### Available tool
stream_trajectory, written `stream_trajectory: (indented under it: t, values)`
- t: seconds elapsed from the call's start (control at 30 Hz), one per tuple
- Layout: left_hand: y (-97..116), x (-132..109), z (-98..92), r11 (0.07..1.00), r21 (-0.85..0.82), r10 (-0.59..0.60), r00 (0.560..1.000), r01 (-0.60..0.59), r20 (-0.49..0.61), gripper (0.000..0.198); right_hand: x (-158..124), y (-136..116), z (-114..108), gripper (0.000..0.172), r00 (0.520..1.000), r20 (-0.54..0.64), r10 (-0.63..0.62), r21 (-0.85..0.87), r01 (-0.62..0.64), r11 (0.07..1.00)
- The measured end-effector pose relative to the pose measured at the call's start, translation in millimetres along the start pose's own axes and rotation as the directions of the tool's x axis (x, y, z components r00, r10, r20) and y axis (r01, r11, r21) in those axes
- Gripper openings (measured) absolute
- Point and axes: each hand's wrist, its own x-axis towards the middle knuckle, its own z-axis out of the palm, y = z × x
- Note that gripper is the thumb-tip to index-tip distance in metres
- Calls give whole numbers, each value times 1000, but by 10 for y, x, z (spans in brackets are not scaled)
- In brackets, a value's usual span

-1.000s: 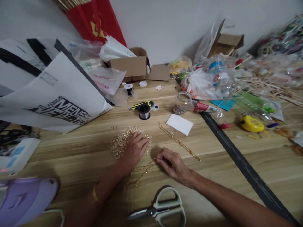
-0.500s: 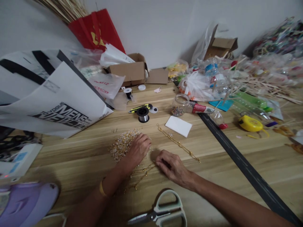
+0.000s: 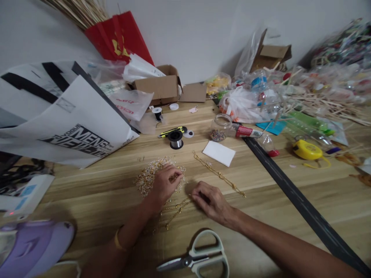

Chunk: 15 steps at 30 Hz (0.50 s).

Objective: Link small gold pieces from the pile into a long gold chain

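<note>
My left hand [image 3: 165,184] is over the right side of a pile of small gold and clear beads [image 3: 146,175]. Its thumb and forefinger are pinched together; anything between them is too small to make out. To the right, my right hand [image 3: 211,201] rests low over the table, its fingertips closed on the end of a gold chain [image 3: 177,210]. The rest of that chain lies on the wood toward my left forearm, partly doubled back. Another gold chain [image 3: 219,175] lies stretched out beyond my right hand. Scissors [image 3: 193,259] lie nearest me, their blades pointing left.
Behind the beads are a wire spool [image 3: 176,139], a yellow cutter knife [image 3: 171,132] and a jar of beads [image 3: 218,133]. A white card [image 3: 218,153] lies beside the far chain. A tape measure [image 3: 307,150] is at right, a white bag [image 3: 87,116] at left.
My left hand has lifted slightly from the beads, and its fingers have drawn into a pinch. My right hand stays almost still, holding the chain end.
</note>
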Motion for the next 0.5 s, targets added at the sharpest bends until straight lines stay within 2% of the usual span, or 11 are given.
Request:
stream_trajectory:
  t: [0.1,0.2,0.33,0.5]
  values:
    - [107,-118,-53,979,-132,-157,988,155,-1,7,-12,21,9,11,1000,-12,26,23,-26,999]
    - [202,-238,-61,922,-276,-266,962,272,59,6,-14,26,14,12,998,-22,53,41,-52,998]
    - [241,-327,-20,851,-396,-339,937,345,88,6,11,7,13,12,996,-39,80,36,-78,996]
    - [178,-357,19,794,-469,-383,917,387,110,5,67,-33,2,10,999,-35,36,5,-35,999]
